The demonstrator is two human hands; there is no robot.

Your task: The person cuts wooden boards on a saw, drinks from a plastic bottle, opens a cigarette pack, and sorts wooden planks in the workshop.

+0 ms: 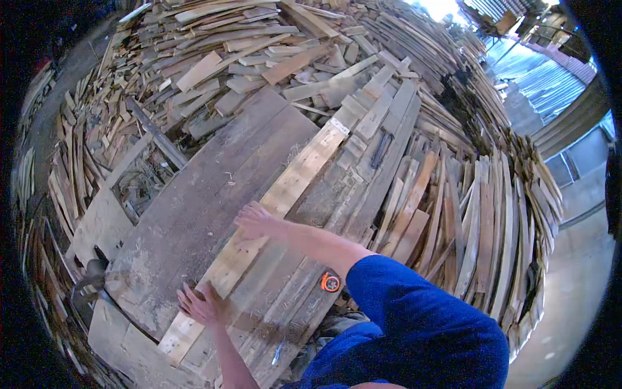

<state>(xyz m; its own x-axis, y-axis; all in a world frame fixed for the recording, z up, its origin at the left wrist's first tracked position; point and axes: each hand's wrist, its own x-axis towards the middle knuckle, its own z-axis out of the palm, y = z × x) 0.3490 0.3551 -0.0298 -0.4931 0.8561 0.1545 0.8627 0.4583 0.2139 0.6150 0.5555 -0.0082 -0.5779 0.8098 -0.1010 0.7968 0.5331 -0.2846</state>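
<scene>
A long pale wooden plank (295, 183) lies diagonally across the workbench, from near the bottom left up toward the woodpile. My left hand (202, 305) grips its near end, with the fingers reaching over the left edge. Farther up the same plank, my right hand (258, 222) lies across it, its fingers curled over the left edge. The plank rests on the bench top. To the right of the right forearm, an orange and black tape measure (330, 282) sits on the boards. A small blue and white slim item (277, 354) lies near my body.
A broad worn brown board (214, 175) forms the bench's left part. Behind it rises a big heap of scrap wood (259, 48). Upright slats (483, 220) crowd the right side. A dark metal piece (92, 279) stands at the bench's left edge.
</scene>
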